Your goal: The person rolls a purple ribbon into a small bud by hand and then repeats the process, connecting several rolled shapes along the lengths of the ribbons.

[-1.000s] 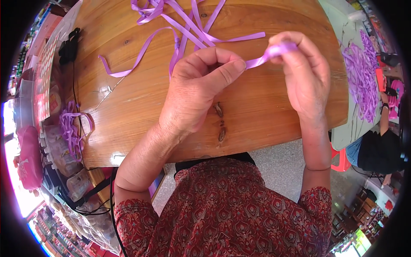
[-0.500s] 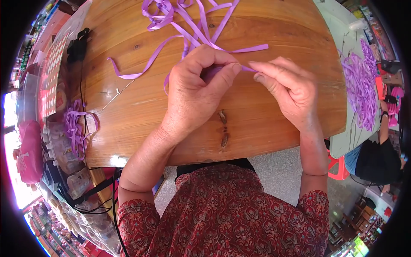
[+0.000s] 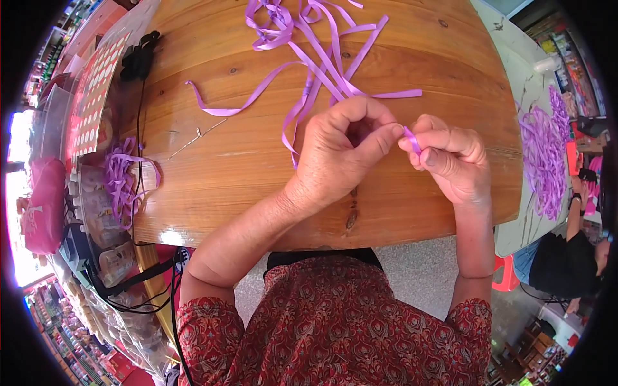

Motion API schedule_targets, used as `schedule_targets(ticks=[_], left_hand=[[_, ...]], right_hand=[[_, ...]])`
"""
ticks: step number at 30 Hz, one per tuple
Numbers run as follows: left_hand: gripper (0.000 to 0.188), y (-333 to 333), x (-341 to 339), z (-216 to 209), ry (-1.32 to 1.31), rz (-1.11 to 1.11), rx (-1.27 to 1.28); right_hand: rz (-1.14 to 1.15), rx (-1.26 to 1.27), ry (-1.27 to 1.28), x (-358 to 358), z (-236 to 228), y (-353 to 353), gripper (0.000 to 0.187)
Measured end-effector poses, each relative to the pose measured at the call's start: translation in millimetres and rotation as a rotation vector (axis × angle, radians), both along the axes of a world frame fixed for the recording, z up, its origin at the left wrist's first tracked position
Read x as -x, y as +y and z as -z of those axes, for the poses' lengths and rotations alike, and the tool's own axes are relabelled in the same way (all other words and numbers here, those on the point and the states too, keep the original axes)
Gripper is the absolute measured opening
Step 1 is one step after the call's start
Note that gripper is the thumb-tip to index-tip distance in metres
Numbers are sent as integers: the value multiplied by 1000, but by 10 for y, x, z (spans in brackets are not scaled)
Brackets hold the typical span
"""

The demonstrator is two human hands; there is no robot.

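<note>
Between my hands, above the wooden table, a short stretch of purple ribbon (image 3: 412,139) shows, bent into a small loop. My left hand (image 3: 351,149) pinches it between thumb and forefinger. The fingertips of my right hand (image 3: 450,154) close on the ribbon as well, thumb pressed against the forefinger, almost touching the left fingertips. Beyond my hands a tangle of purple ribbons (image 3: 313,67) lies loose on the table, with several tails spread toward me. A thin metal needle-like tool (image 3: 196,137) rests on the wood left of my left hand.
Another purple ribbon bunch (image 3: 122,177) hangs at the table's left edge, near clear plastic boxes and a dotted card (image 3: 96,106). A black cable (image 3: 140,116) runs there. On the right, a pale side table (image 3: 512,231) bears a large ribbon pile (image 3: 546,161); a person in black (image 3: 557,264) is beside it.
Both hands have shifted a little right and nearer me. The ribbon between them, stretched straight before, is now bent over at my right fingertips. The whole view has shifted slightly.
</note>
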State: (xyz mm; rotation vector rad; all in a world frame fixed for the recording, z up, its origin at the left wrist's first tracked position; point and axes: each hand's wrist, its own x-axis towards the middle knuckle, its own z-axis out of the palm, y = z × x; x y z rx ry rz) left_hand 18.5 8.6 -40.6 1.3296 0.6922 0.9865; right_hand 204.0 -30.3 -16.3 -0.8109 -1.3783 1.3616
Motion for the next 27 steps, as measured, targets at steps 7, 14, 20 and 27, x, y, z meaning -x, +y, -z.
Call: schedule_targets(ticks=[7,14,20,27], left_hand=[[7,-29,-64,-59,-274,-48,285],[5,-76,-114,78,-228,-36,41],[8,-89,-112,17,-236,-15,125],[9,-75,-69,21,-150,-13,172]], right_hand=[[44,31,65,52,72,-23,33],[60,116,214,104,67,-19,32],[301,-364,-434,110,97,15,30],[406,-546,-642,201,77,4,29]])
